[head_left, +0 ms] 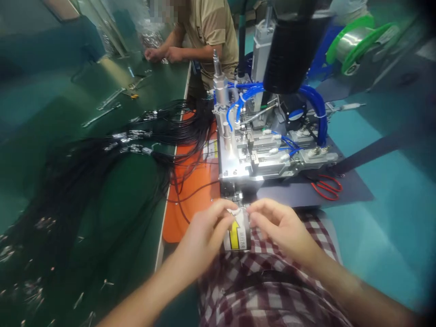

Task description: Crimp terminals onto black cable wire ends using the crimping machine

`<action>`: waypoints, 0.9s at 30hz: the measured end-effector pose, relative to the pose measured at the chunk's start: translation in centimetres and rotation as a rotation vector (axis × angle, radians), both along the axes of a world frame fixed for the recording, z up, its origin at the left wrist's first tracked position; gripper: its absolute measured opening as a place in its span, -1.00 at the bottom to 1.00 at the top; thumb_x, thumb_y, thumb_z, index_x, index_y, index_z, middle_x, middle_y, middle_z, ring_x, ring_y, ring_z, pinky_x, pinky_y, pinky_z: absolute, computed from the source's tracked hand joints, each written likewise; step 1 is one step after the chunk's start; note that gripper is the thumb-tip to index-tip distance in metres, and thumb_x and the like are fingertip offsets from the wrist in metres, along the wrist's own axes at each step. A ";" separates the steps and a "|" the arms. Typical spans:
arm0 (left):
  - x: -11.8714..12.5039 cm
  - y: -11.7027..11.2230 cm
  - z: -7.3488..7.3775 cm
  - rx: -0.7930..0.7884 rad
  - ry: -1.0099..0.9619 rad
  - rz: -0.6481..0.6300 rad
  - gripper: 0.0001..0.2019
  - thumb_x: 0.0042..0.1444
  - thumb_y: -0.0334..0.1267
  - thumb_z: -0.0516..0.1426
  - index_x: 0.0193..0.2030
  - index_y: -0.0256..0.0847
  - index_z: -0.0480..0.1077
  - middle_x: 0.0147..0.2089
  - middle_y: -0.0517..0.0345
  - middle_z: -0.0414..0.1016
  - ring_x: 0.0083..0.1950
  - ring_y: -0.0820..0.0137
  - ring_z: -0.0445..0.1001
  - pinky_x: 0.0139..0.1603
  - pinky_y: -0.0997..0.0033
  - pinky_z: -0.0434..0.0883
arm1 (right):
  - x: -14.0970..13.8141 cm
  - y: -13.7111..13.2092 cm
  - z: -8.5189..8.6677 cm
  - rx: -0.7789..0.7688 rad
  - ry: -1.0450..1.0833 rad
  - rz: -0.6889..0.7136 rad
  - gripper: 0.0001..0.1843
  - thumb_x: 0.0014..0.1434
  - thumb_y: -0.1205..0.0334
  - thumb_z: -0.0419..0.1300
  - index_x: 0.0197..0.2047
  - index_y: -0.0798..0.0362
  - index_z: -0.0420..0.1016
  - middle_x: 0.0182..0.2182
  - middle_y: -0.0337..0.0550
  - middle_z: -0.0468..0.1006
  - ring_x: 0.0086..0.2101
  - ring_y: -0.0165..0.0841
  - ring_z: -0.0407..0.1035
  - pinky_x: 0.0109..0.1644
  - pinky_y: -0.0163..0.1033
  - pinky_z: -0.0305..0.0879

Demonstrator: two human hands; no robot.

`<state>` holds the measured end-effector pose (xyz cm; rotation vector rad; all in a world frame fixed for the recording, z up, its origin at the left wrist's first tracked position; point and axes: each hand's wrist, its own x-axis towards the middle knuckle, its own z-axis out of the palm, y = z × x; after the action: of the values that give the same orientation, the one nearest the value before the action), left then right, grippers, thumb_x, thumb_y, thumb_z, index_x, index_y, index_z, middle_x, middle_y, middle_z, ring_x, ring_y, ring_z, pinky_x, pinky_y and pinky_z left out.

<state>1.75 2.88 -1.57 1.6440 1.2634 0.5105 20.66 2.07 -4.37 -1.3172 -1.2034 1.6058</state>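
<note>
Both hands meet at the front of a metal machine [243,175]. My left hand [209,227] has thumb and fingers closed in a pinch over a white label with a yellow arrow [235,234]. Opposite it, my right hand [281,227] is pinched too, its fingertips close to the left ones. Whatever lies between the fingertips is too small and blurred to name. A dark cable [200,185] runs over the orange board [187,215] towards the machine's front, just beyond my left hand.
Bundles of black cables [136,134] spread over the green table [136,195] at left. Red-handled pliers [329,187] lie on the machine's dark base, at right. Behind are a green spool of wire [356,43] and a co-worker [218,36] at the table. A black post [289,50] stands over the machine.
</note>
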 end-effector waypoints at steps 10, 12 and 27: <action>1.1 1.1 -0.5 -0.022 -0.050 0.022 -0.84 0.27 -0.20 0.04 -0.06 -0.12 0.35 -0.36 0.25 0.46 -0.31 0.42 0.44 -0.35 0.49 0.33 | -0.1 1.1 -0.1 0.077 -0.040 -0.055 -0.83 0.17 0.18 0.19 -0.37 0.10 0.46 -0.56 -0.30 0.34 -0.58 -0.49 0.15 -0.53 -0.36 0.09; 1.3 1.1 -0.6 0.025 -0.022 0.003 -0.84 0.24 -0.19 0.09 -0.07 -0.12 0.36 -0.35 0.24 0.45 -0.34 0.44 0.41 -0.36 0.48 0.32 | 0.1 1.1 0.0 0.100 -0.064 -0.045 -0.85 0.17 0.21 0.18 -0.38 0.10 0.45 -0.55 -0.29 0.35 -0.55 -0.48 0.16 -0.51 -0.36 0.10; 1.1 3.1 0.7 -0.457 -0.184 -0.002 -0.85 0.15 -0.23 0.14 -0.20 -0.23 0.31 -0.49 0.21 0.51 -0.59 0.55 0.29 -0.56 0.58 0.22 | 0.5 2.4 -0.9 0.647 -0.179 0.092 -0.84 0.27 0.36 0.10 -0.24 0.03 0.52 -0.33 -0.16 0.45 -0.31 -0.38 0.36 -0.24 -0.27 0.30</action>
<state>2.88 5.93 -0.89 1.1876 1.1407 0.3310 21.17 4.42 -5.27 -0.9983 -1.7266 1.0245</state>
